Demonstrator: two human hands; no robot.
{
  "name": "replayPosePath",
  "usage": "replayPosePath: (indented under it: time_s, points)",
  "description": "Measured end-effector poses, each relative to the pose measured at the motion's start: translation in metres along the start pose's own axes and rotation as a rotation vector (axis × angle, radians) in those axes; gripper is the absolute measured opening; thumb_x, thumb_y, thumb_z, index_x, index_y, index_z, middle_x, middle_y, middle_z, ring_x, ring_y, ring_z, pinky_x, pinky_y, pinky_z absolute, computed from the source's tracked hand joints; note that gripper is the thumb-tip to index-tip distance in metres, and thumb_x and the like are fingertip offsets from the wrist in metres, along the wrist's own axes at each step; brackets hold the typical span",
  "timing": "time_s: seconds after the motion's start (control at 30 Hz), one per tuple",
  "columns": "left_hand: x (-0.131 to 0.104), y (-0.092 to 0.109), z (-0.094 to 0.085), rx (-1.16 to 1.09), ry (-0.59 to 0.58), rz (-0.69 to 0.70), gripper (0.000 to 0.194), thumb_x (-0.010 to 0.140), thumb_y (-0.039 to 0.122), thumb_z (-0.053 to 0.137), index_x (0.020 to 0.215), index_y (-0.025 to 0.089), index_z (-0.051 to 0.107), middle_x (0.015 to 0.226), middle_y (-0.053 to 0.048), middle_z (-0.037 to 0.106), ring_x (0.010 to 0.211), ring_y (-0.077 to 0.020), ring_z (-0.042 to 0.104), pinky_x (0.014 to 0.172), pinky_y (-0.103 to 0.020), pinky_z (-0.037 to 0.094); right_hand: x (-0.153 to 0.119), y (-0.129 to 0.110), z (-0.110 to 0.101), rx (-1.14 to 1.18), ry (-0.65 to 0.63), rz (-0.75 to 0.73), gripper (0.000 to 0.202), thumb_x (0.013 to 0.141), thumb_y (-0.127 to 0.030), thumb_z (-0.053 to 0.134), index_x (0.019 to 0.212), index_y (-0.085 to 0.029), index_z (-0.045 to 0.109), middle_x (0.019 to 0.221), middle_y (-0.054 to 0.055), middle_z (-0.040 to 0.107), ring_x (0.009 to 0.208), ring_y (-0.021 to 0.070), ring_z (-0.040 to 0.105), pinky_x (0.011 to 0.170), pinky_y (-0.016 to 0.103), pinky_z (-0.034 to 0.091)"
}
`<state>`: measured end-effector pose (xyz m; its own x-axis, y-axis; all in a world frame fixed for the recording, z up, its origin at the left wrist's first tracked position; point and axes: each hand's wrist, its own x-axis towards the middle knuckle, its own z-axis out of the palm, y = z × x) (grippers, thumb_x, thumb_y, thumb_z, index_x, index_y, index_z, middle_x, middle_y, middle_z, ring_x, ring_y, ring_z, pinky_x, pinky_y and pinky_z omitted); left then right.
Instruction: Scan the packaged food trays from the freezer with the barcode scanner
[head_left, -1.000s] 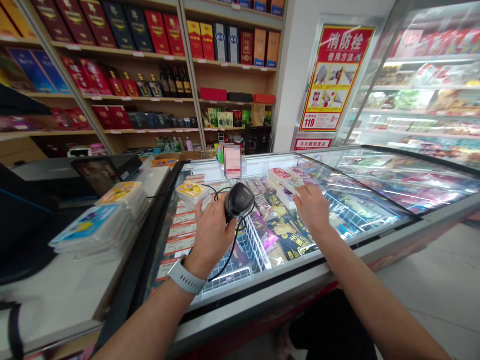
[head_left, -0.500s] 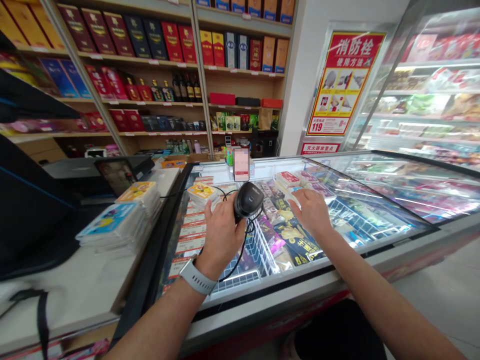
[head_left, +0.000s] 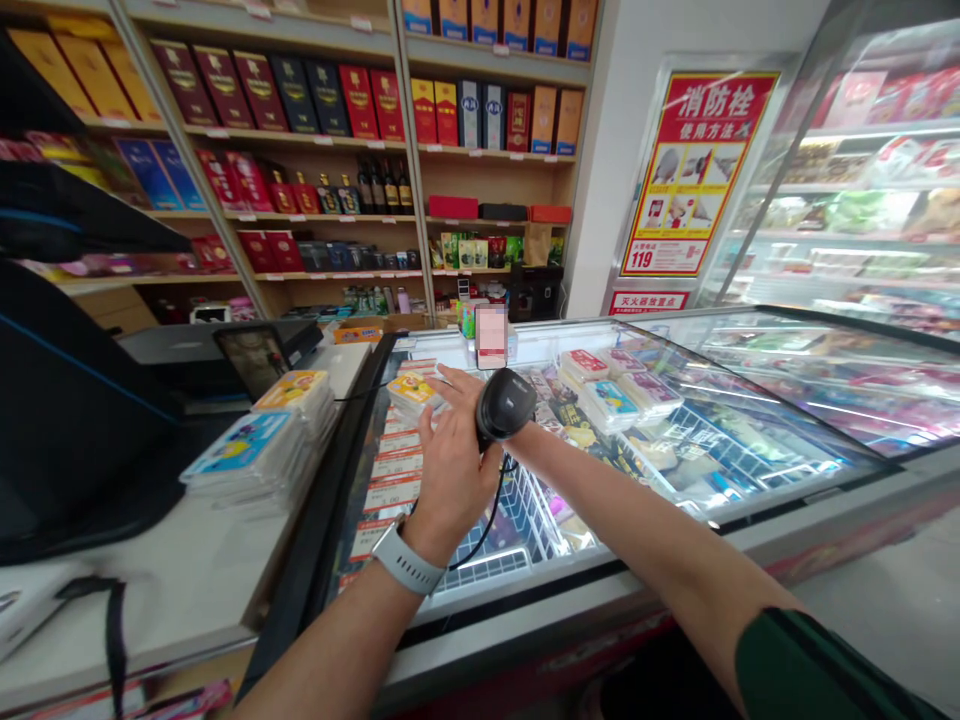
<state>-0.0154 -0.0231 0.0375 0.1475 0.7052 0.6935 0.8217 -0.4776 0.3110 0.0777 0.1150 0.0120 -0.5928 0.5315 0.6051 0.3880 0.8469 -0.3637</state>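
My left hand, with a pale watch strap on its wrist, grips a black handheld scanner above the glass-topped freezer. A black cable hangs below the scanner. Behind it my right hand reaches across to the left, its visible fingers stretched out beside a pack with a yellow label; the scanner hides part of this hand, and contact with the pack is unclear. Farther right on the glass sit flat packs with a red label, a blue label and purple labels.
Stacked packs with blue and yellow labels stand on the left counter, near a dark monitor. A phone-like screen is upright at the freezer's back edge. Shelves of boxes and bottles rise behind.
My right hand has moved left from the packs on the right to the yellow-labelled pack, uncovering the blue-labelled pack. My left hand still holds the scanner. The view has shifted slightly.
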Motion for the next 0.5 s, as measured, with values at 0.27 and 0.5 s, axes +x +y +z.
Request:
replayPosePath:
  time_s: [0.27, 0.5]
  points:
    - [0.000, -0.001, 0.001, 0.003, 0.022, 0.011, 0.056, 0.083, 0.020, 0.055, 0.137, 0.013, 0.040, 0.125, -0.016, 0.062, 0.125, -0.0312, 0.052, 0.112, -0.053, 0.022, 0.021, -0.008, 0.010, 0.104, -0.062, 0.052, 0.025, 0.082, -0.037, 0.064, 0.105, -0.027, 0.068, 0.100, -0.001, 0.071, 0.119, 0.0227, 0.054, 0.113, 0.039, 0.032]
    - [-0.001, -0.001, 0.003, 0.025, -0.011, 0.003, 0.054, 0.083, 0.022, 0.054, 0.135, 0.013, 0.041, 0.121, -0.015, 0.063, 0.121, -0.0315, 0.054, 0.112, -0.054, 0.022, 0.003, -0.018, -0.010, 0.190, -0.006, 0.177, 0.027, 0.081, -0.040, 0.063, 0.103, -0.026, 0.067, 0.092, 0.000, 0.071, 0.116, 0.0249, 0.054, 0.115, 0.044, 0.027]
